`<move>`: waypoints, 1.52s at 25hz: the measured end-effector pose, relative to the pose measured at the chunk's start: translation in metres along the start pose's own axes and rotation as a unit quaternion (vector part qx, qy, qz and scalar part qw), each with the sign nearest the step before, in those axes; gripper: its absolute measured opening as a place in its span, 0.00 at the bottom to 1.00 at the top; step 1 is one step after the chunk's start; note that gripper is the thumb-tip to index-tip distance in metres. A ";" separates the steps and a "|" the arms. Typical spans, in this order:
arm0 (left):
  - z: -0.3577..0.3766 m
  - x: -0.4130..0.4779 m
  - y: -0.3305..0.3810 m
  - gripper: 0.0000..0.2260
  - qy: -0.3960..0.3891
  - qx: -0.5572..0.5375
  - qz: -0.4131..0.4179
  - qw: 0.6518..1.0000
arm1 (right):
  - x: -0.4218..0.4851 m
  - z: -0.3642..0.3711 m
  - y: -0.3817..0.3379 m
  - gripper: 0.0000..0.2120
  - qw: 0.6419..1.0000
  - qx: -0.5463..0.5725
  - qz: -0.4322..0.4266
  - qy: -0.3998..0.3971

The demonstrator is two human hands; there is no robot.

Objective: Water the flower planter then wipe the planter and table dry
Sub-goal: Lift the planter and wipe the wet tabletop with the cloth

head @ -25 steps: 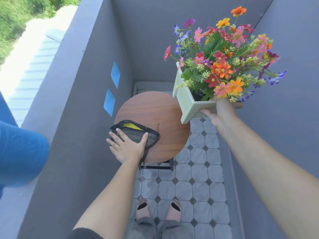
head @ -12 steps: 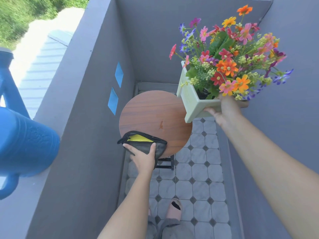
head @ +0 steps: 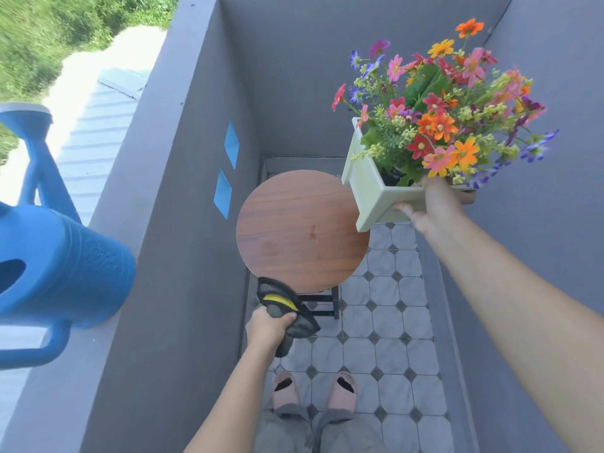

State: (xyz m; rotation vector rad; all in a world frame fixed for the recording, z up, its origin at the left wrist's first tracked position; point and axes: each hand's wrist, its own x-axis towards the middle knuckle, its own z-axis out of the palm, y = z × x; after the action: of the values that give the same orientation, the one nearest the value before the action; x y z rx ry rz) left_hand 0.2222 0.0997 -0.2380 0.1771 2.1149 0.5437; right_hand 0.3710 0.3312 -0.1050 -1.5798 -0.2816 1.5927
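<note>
My right hand (head: pixel 431 209) holds a pale green planter (head: pixel 372 191) full of colourful flowers (head: pixel 438 119) up in the air, to the right of and above the table. A small round wooden table (head: pixel 300 230) stands below with a faint damp mark near its middle. My left hand (head: pixel 269 325) grips a dark grey cloth with a yellow stripe (head: pixel 284 305), which hangs just off the table's near edge. A blue watering can (head: pixel 58 263) rests on the wall ledge at the far left.
Grey walls (head: pixel 183 223) close in this narrow balcony on the left, back and right. The floor (head: pixel 385 322) is tiled in white and grey. My feet in pink slippers (head: pixel 313 390) stand just in front of the table's dark frame.
My left hand has dragged the cloth across the table towards me and off its near edge, and now clutches it bunched. The planter stays lifted in my right hand.
</note>
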 end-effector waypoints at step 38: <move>0.065 0.067 0.027 0.28 0.000 0.498 0.685 0.531 | 0.014 -0.027 -0.008 0.11 0.999 -0.011 -0.036 0.030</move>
State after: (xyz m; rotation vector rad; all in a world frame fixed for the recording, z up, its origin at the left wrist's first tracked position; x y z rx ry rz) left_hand 0.2349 0.1657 -0.3074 2.5914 1.5668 0.0100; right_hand 0.4013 0.3354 -0.1144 -1.6125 -0.3217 1.4897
